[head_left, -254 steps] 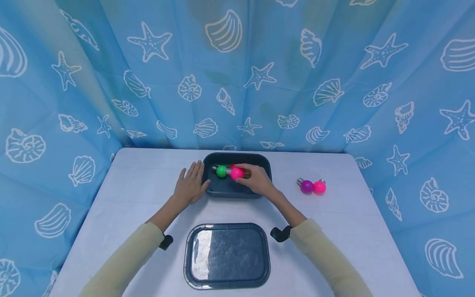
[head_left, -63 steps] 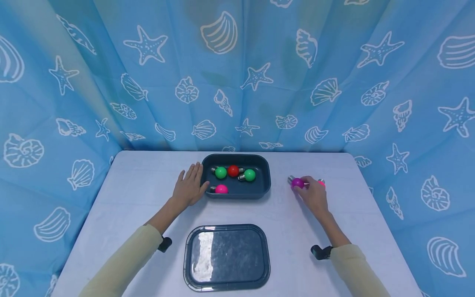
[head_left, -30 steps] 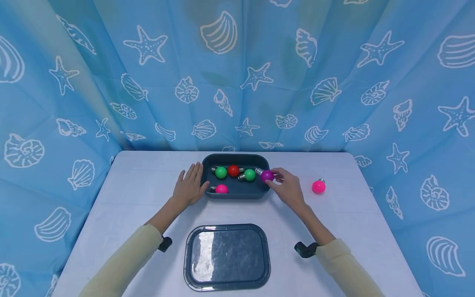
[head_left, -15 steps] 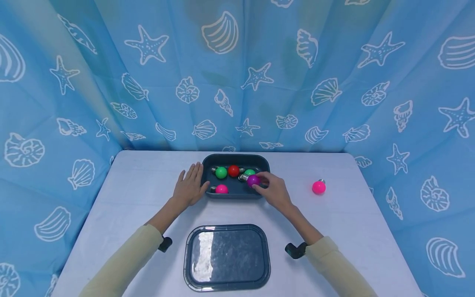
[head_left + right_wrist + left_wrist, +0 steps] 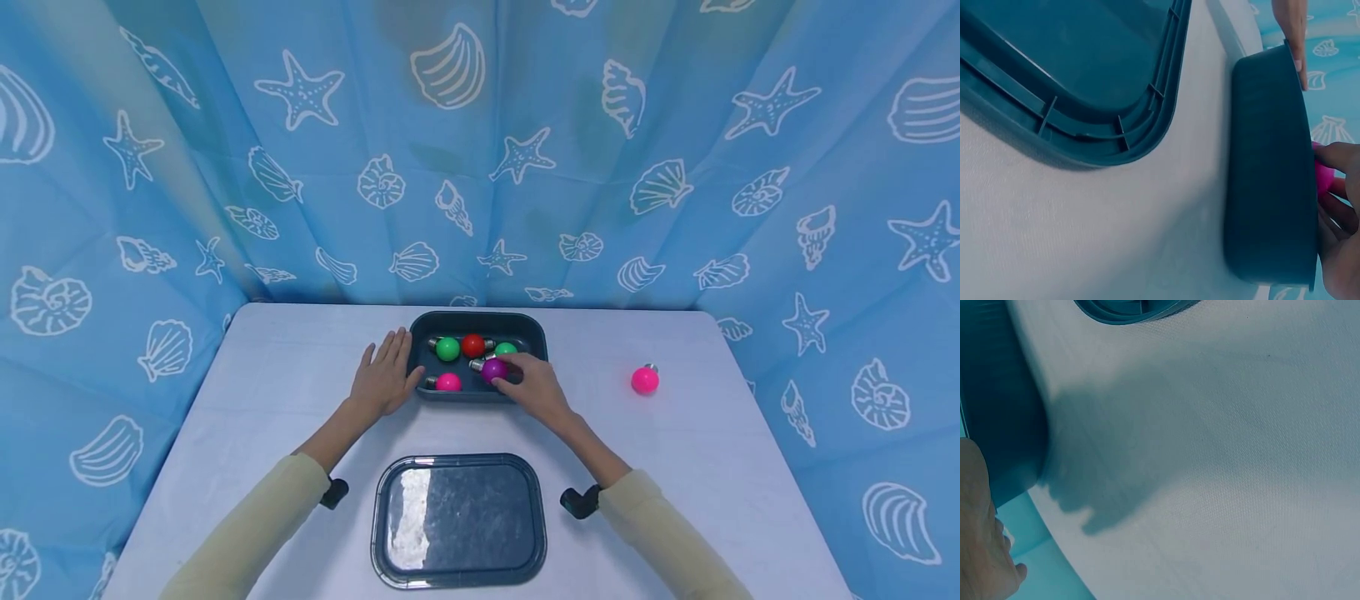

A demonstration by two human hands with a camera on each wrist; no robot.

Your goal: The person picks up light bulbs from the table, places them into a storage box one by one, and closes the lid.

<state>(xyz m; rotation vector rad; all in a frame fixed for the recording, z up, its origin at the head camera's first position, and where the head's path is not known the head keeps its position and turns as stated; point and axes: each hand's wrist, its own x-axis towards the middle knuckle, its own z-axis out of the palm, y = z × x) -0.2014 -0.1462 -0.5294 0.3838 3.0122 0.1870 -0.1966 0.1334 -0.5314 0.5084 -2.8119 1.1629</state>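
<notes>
The purple bulb (image 5: 493, 370) is pinched between thumb and fingers of the right hand (image 5: 534, 387), inside the dark container (image 5: 472, 397), with its metal base pointed to the left. Whether the floor of the container is touched by it cannot be told. The left hand (image 5: 382, 379) is held with its fingers straight against the container's left wall, where the container seems to be steadied.

For a good placement, the purple bulb is best lowered into the bare space along the front, to the right of the inner pink bulb (image 5: 449, 382), and released only once it is supported. Knocks are best avoided against the red bulb (image 5: 473, 346), the left green bulb (image 5: 447, 349) and the right green bulb (image 5: 507, 351), the last partly hidden by fingers. Since round glass-like shapes may roll, a slow opening of the fingers is advised.

The tabletop (image 5: 300, 350) is covered in white, faintly textured material. On it the outer pink bulb (image 5: 645, 380) is seen well to the right, and a dark lid (image 5: 459, 533) is laid nearer the person. The area is enclosed by a blue curtain (image 5: 337, 208) printed with white shells and starfish.
</notes>
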